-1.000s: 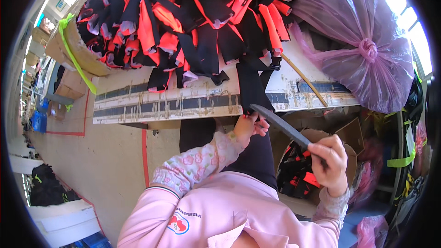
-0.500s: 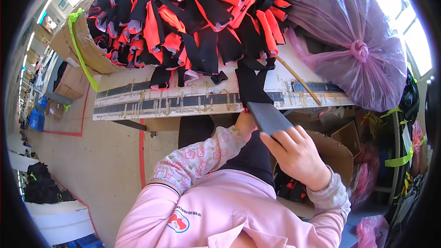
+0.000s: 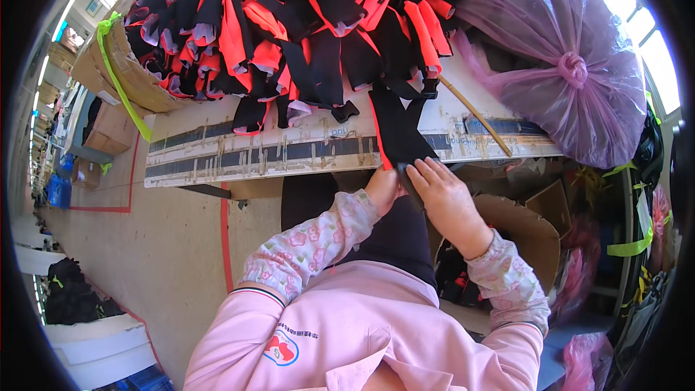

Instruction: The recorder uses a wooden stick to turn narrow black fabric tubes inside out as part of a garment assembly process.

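At the table's near edge a black fabric strap with an orange-red side hangs down toward me. My left hand is closed round its lower end. My right hand lies against the strap's right side, fingers together, with a dark grey flat strip gripped under them. Most of that strip is hidden, so how it joins the strap does not show. Beyond the hands rises a big pile of black and orange-red straps. A black buckle sticks out at its front.
A tied translucent pink plastic bag fills the table's right side. A thin wooden stick lies on the white table. An open cardboard box stands below to the right. Another cardboard piece flanks the pile at left.
My right hand has moved up and left toward my left hand. The grey strip, earlier long and plainly visible between them, is now mostly covered. My left hand stays nearly in place.
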A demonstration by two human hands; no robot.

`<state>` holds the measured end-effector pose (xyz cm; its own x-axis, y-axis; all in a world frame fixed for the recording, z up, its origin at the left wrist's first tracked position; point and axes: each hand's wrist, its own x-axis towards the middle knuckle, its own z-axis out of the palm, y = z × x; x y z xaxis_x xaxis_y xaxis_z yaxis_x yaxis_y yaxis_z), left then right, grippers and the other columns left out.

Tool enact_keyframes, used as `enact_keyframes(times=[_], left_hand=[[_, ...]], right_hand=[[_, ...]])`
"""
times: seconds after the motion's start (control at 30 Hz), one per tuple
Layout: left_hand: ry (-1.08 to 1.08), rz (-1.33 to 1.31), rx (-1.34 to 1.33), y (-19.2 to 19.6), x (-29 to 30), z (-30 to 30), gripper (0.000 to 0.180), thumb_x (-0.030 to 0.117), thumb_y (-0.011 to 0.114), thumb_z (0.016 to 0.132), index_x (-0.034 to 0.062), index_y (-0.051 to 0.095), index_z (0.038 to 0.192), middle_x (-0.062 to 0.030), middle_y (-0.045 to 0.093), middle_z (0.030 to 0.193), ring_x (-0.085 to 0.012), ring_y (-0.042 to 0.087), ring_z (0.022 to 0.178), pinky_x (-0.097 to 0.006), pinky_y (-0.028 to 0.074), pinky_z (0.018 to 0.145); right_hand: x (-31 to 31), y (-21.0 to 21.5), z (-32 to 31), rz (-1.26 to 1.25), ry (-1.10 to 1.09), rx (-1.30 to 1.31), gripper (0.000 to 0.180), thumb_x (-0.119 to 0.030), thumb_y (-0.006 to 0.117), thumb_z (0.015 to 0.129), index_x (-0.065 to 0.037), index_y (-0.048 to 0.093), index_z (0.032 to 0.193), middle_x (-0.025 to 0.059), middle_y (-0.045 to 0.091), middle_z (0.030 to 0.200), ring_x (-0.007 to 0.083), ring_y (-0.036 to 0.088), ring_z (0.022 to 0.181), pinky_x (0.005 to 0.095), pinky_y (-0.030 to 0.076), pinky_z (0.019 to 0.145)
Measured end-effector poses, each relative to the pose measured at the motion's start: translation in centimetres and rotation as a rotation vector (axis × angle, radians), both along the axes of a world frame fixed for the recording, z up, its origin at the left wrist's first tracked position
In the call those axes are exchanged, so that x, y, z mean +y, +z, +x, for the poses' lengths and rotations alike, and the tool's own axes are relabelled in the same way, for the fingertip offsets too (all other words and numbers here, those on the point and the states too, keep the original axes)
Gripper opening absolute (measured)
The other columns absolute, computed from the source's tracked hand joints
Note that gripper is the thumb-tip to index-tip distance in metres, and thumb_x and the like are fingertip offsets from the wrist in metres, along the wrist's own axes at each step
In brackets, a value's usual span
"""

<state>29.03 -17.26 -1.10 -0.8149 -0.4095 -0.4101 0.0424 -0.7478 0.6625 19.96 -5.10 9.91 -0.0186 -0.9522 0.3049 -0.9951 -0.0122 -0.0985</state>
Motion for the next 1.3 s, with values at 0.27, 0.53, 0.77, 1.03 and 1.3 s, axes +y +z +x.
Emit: enact_keyframes(times=[0.27, 0.53, 0.77, 1.03, 1.3], left_hand=[[-0.061, 0.044, 0.054, 0.6, -0.6, 0.7, 0.019, 0.012, 0.042, 0.091, 0.0092, 0.057, 0.103, -0.0057, 0.062, 0.093, -0.0169, 0.062, 0.079, -0.031, 0.051, 0.069], [-0.090, -0.550, 0.093, -2.7, 1.1, 0.4, 0.021, 0.010, 0.054, 0.088, 0.0123, 0.052, 0.109, -0.0025, 0.058, 0.104, -0.0118, 0.056, 0.097, -0.028, 0.047, 0.078], [0.066, 0.003, 0.060, -5.0, 2.5, 0.4, 0.025, 0.011, 0.054, 0.089, 0.0107, 0.051, 0.114, -0.0030, 0.058, 0.106, -0.0124, 0.057, 0.095, -0.029, 0.047, 0.077], [-0.103, -0.456, -0.167, -6.2, 0.7, 0.5, 0.011, 0.008, 0.049, 0.088, 0.0045, 0.056, 0.096, -0.0068, 0.060, 0.077, -0.0138, 0.058, 0.064, -0.027, 0.045, 0.052], [-0.047, -0.392, -0.058, -8.1, 0.6, -0.2, 0.023, 0.015, 0.039, 0.095, 0.0032, 0.054, 0.082, -0.0079, 0.056, 0.057, -0.0137, 0.046, 0.035, -0.025, 0.033, 0.031]], right_hand=[[0.1, 1.1, -1.1, 0.042, 0.097, 0.088, 0.033, -0.008, 0.055, 0.073, 0.001, 0.056, 0.104, 0.0129, 0.060, 0.104, 0.0277, 0.057, 0.102, 0.0347, 0.045, 0.089], [-3.5, -4.0, 1.1, 0.009, -0.089, -0.173, 0.022, -0.002, 0.057, 0.068, 0.001, 0.051, 0.089, 0.0143, 0.057, 0.087, 0.0307, 0.057, 0.085, 0.0363, 0.045, 0.072], [-2.2, -7.6, 0.0, 0.138, -0.060, -0.304, 0.026, -0.004, 0.065, 0.065, -0.002, 0.058, 0.090, 0.0158, 0.060, 0.084, 0.0343, 0.058, 0.083, 0.0411, 0.045, 0.076], [-7.7, -8.4, -0.5, 0.842, -0.108, -0.231, 0.014, -0.010, 0.061, 0.071, -0.005, 0.067, 0.082, 0.0159, 0.066, 0.082, 0.0280, 0.065, 0.079, 0.0362, 0.051, 0.069], [-10.0, -11.5, -1.5, 0.956, -0.107, -0.304, 0.017, -0.022, 0.058, 0.079, -0.010, 0.070, 0.077, 0.0096, 0.068, 0.083, 0.0233, 0.066, 0.078, 0.0349, 0.052, 0.067]])
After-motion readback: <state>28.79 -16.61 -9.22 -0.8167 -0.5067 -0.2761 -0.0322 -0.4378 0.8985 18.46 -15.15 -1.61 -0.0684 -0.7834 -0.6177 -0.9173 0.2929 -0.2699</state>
